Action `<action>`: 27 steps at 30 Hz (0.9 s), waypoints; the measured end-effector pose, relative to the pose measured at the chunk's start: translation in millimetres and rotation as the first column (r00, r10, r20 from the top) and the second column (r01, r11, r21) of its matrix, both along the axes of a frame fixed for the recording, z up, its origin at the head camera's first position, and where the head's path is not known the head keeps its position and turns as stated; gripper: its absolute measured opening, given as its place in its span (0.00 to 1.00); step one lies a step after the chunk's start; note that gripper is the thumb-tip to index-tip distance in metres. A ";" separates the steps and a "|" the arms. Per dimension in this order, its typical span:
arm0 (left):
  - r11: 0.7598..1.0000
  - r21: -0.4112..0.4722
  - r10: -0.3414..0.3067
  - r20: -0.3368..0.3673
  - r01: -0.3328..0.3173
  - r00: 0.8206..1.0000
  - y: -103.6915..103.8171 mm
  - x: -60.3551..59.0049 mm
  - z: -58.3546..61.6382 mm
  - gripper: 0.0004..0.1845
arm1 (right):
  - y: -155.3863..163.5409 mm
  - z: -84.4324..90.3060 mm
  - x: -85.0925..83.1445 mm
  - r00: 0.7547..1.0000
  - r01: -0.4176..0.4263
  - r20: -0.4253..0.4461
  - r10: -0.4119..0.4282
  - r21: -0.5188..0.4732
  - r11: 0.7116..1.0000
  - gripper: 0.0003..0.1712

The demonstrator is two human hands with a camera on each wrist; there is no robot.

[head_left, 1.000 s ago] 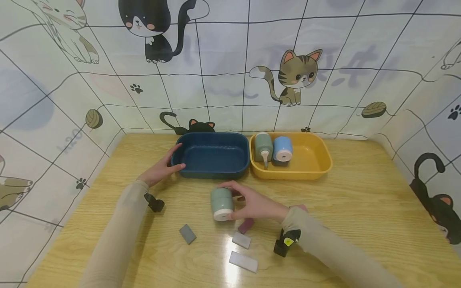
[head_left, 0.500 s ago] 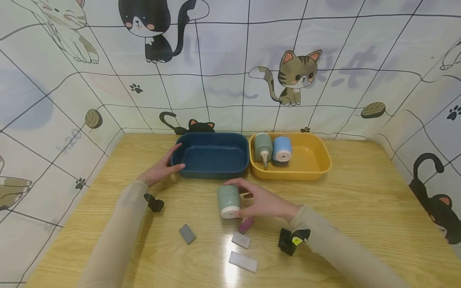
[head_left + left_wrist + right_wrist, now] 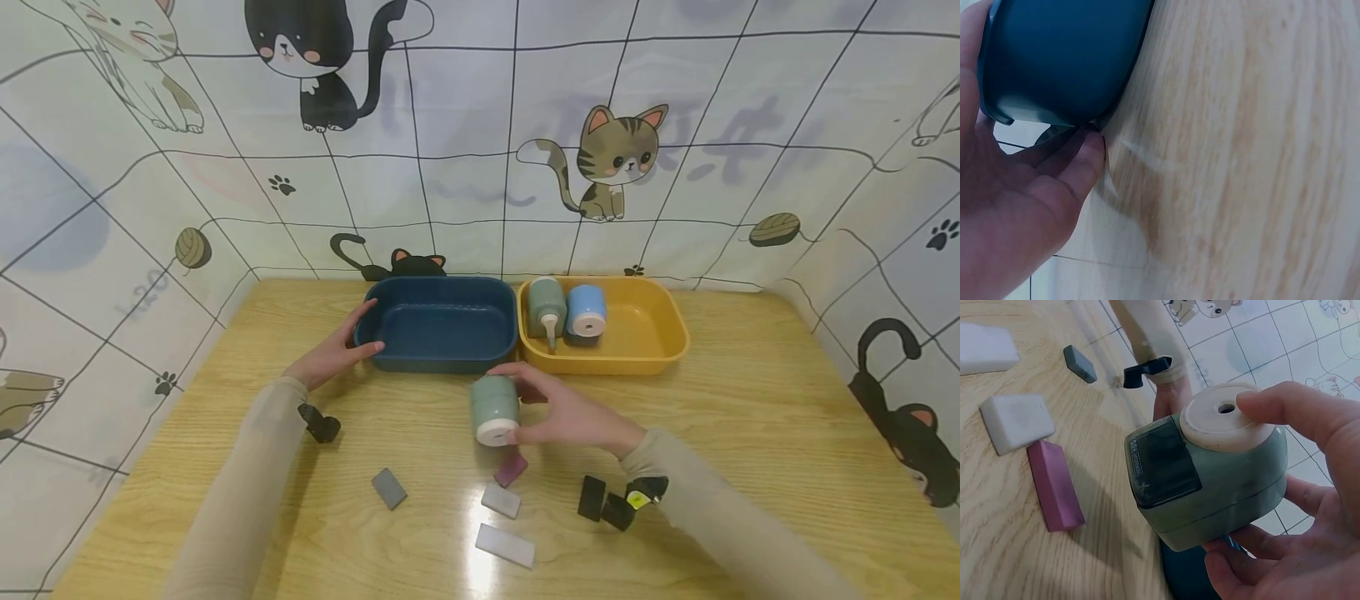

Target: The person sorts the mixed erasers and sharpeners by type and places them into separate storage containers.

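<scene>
From the head view, the right hand [image 3: 572,414] grips a green pencil sharpener [image 3: 495,410] lifted off the wooden table [image 3: 750,433], fingers wrapped over its top and underside, seemingly to carry it. Just ahead sits the blue tray [image 3: 442,325], whose near-left corner the left hand [image 3: 330,358] clasps, probably to steady it; beyond the right hand's fingertips lies the yellow tray [image 3: 645,333]. The sharpener's long axis runs front to back, white face toward the person.

At the left wrist, the thumb curls against the tray's rim [image 3: 997,115].

At the right wrist, the sharpener [image 3: 1210,481] fills the palm, its holed white face up toward the camera, a purple eraser [image 3: 1055,485] below it.
</scene>
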State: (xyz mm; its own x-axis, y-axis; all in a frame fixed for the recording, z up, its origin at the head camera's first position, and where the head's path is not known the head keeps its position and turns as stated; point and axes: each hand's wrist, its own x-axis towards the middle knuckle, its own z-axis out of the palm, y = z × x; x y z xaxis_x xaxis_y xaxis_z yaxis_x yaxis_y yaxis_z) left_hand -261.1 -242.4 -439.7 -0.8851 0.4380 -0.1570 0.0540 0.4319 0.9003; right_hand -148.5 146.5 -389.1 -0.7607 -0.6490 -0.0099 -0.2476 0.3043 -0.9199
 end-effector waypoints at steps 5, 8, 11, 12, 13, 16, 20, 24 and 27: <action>1.000 -0.006 0.001 0.002 -0.001 1.000 -0.2 0.6 -0.1 0.43 | 8.3 2.7 0.3 0.999 0.037 -0.002 -0.037 -0.016 0.999 0.43; 1.000 -0.001 -0.001 0.002 0.001 1.000 0.2 0.9 0.1 0.43 | 13.0 2.6 0.6 0.998 0.058 0.003 -0.058 -0.032 0.998 0.42; 1.000 0.008 -0.002 0.002 0.002 1.000 1.0 1.1 0.6 0.43 | 17.2 2.9 0.4 0.998 0.056 0.004 -0.056 -0.057 0.997 0.42; 1.000 0.011 -0.003 0.002 0.003 1.000 1.2 1.2 0.7 0.43 | 18.4 2.6 -0.1 0.999 0.051 -0.001 -0.052 -0.065 0.997 0.42; 1.000 0.014 -0.002 0.001 0.002 1.000 1.3 1.3 0.6 0.43 | 19.5 2.7 -0.6 0.999 0.048 -0.002 -0.048 -0.069 0.996 0.42; 1.000 0.019 -0.006 -0.002 0.006 1.000 1.0 0.6 0.0 0.43 | 23.0 3.8 -1.7 0.999 0.034 -0.013 -0.036 -0.078 0.996 0.42; 1.000 0.015 -0.010 -0.007 0.010 1.000 0.9 0.2 0.2 0.43 | 27.9 7.7 -2.5 0.999 0.034 -0.022 -0.036 -0.070 0.997 0.41; 1.000 -0.001 -0.004 -0.012 0.004 1.000 0.9 0.4 1.0 0.43 | 33.5 10.6 -3.1 0.998 0.054 -0.020 -0.055 -0.048 0.997 0.42; 1.000 -0.006 -0.002 -0.011 0.002 1.000 0.5 0.5 0.7 0.43 | 37.7 11.9 -3.4 0.997 0.071 -0.018 -0.072 -0.035 0.997 0.43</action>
State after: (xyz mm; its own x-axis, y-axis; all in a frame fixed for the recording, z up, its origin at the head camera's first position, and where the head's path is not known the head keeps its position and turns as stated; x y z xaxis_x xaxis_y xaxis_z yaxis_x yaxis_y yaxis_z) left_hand -260.6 -241.8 -438.9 -0.8860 0.4387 -0.1503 0.0643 0.4373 0.8970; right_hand -151.9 184.2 -377.3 -0.8051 -0.5926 0.0262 -0.2440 0.2906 -0.9252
